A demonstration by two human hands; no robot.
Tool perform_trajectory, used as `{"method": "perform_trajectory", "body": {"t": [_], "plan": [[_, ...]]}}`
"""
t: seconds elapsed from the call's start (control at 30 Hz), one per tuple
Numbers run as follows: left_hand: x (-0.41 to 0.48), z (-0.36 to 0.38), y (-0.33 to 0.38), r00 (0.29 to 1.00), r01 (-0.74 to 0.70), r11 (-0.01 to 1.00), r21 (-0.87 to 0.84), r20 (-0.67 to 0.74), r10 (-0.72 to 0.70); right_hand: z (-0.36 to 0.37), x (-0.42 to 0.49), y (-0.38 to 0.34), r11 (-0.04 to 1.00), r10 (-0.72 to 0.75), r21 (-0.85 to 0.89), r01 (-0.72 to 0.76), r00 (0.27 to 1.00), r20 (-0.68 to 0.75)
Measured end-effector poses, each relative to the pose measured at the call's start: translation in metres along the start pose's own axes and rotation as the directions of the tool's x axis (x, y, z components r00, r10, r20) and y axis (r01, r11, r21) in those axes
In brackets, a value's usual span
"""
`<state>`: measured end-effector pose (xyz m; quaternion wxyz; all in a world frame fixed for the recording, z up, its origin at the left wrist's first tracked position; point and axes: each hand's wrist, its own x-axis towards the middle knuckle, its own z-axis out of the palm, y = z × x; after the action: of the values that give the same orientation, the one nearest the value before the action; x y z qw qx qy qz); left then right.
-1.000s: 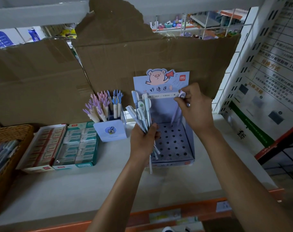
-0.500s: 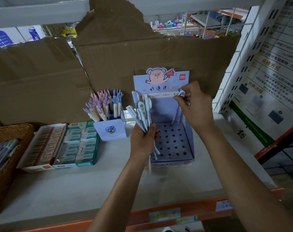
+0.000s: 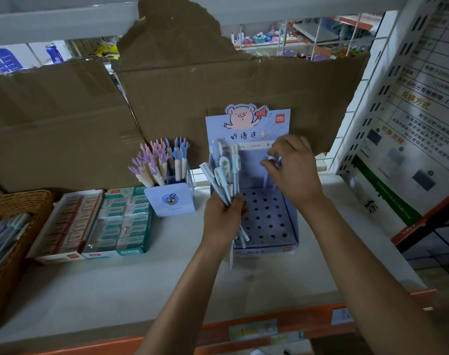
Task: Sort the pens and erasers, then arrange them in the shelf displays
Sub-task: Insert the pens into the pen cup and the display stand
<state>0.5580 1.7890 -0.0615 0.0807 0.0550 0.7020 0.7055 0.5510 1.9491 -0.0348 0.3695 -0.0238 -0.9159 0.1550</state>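
Torn cardboard is standing along the far side of the shelf. A wicker basket is sitting at the left with pens in it, and eraser boxes are lying to its right. The pig display stand is standing right of centre, with the pen cup to its left. The left hand is gripping a bundle of pens at the stand's left edge, its fingers wrapped round them. The right hand is pinching a blurred lilac pen over the stand's far holes.
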Motion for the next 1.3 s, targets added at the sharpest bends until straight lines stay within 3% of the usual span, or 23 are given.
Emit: {"method": "perform_trajectory", "body": {"t": [0.17, 0.23, 0.37, 0.57, 0.7, 1.03, 1.3], "plan": [[-0.003, -0.001, 0.003, 1.0, -0.005, 0.998, -0.057, 0.021, 0.006, -0.007, 0.002, -0.003, 1.0, 0.027, -0.012, -0.027, 0.998, -0.062], [-0.002, -0.001, 0.004, 1.0, -0.006, 0.995, -0.095, 0.025, 0.009, -0.017, 0.0, -0.01, 0.988, 0.083, 0.135, -0.067, 0.99, -0.113], [-0.001, -0.003, 0.005, 1.0, -0.018, 0.996, -0.084, 0.005, 0.018, -0.029, 0.005, -0.024, 0.805, 0.264, 0.515, -0.294, 0.955, 0.132], [-0.001, -0.004, 0.007, 0.999, -0.009, 0.999, -0.048, -0.04, 0.007, -0.026, 0.009, -0.027, 0.694, 0.303, 0.613, -0.377, 0.926, 0.226], [0.001, -0.007, 0.011, 0.995, -0.005, 0.999, -0.039, -0.097, 0.001, -0.03, 0.011, -0.031, 0.677, 0.273, 0.632, -0.376, 0.927, 0.259], [0.002, -0.006, 0.011, 0.991, -0.004, 0.998, -0.06, -0.137, -0.005, -0.035, 0.025, -0.024, 0.744, 0.283, 0.572, -0.345, 0.939, 0.197], [0.005, -0.007, 0.008, 0.989, -0.009, 0.999, -0.043, -0.145, 0.003, -0.027, 0.019, -0.016, 0.941, 0.119, 0.31, -0.135, 0.99, 0.069]]}}
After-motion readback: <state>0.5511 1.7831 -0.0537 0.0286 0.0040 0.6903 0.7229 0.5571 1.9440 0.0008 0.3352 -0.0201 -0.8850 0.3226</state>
